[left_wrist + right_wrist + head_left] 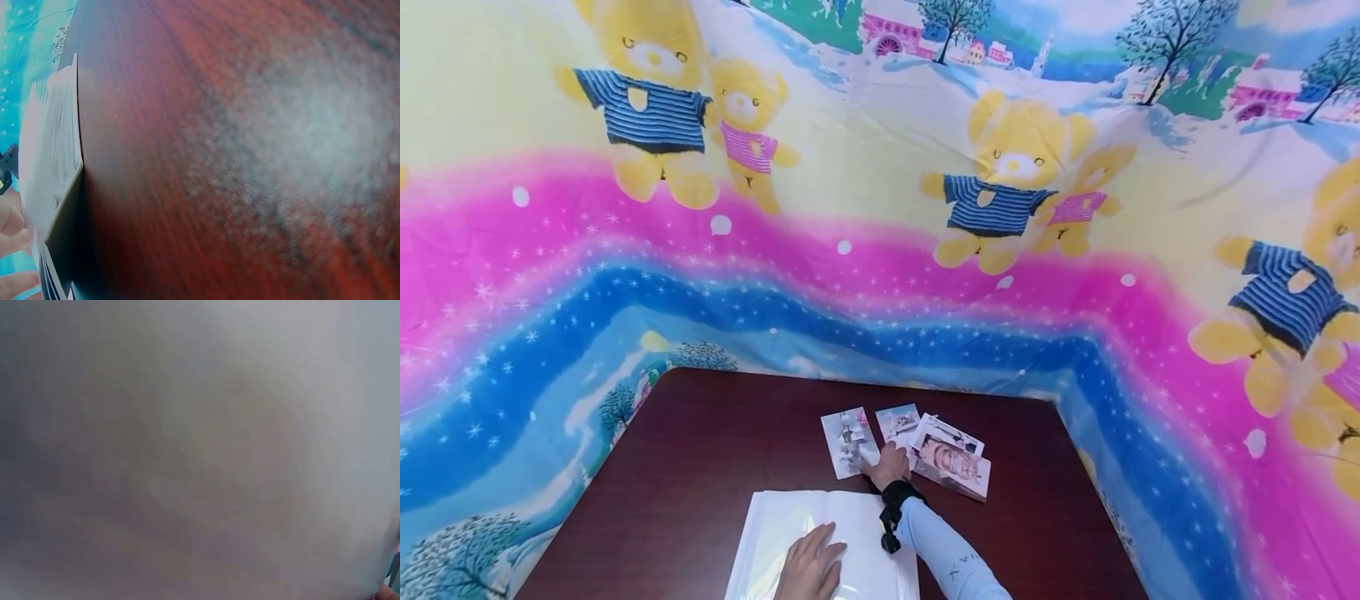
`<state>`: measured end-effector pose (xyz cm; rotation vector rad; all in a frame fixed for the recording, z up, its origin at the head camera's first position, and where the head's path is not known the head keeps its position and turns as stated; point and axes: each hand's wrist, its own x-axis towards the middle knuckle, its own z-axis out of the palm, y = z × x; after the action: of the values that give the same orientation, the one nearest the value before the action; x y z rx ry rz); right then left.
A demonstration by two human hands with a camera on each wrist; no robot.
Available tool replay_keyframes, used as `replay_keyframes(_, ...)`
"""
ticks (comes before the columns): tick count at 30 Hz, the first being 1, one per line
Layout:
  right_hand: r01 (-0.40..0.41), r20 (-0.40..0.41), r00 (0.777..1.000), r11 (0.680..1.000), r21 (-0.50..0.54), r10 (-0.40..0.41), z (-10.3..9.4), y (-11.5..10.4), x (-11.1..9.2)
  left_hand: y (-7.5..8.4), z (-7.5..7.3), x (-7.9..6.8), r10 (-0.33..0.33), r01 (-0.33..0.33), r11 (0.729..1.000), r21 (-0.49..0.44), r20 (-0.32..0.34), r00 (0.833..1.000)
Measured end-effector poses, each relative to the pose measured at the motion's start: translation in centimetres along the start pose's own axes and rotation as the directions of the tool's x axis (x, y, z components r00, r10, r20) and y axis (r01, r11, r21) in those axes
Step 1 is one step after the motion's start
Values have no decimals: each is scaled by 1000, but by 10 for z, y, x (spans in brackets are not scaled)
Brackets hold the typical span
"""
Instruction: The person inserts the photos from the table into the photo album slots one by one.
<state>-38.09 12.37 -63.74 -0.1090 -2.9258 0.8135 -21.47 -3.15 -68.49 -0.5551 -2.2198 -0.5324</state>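
An album (855, 533) with clear-sleeved white pages lies open at the table's near edge. My left hand (811, 560) rests on its left page, fingers extended. In the left wrist view, the page stack (53, 137) shows edge-on, with fingers (9, 219) beside it. My right hand (889, 467) reaches past the album to loose photos, its thumb at the lower corner of a black-and-white photo (848, 437). Its fingertips are partly hidden, so any grip is unclear. A small photo (898, 419) lies just beyond that hand. The right wrist view is mostly a grey blur.
To the right of that hand, a large face photo (958, 468) overlaps another print (962, 437). All lie on a dark reddish-brown table (722, 433). Behind and beside it hangs a bright cloth (850, 292) printed with teddy bears.
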Motion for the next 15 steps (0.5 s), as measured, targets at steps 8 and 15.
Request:
replay_keyframes(8,-74,14,997,990,123,73,-2,2,3,3,-4,3,-32,32,999,5,46,998)
replay_keyframes(15,-24,-12,1000,989,143,26,1,6,0,7,-5,1,-74,72,997,19,116,990)
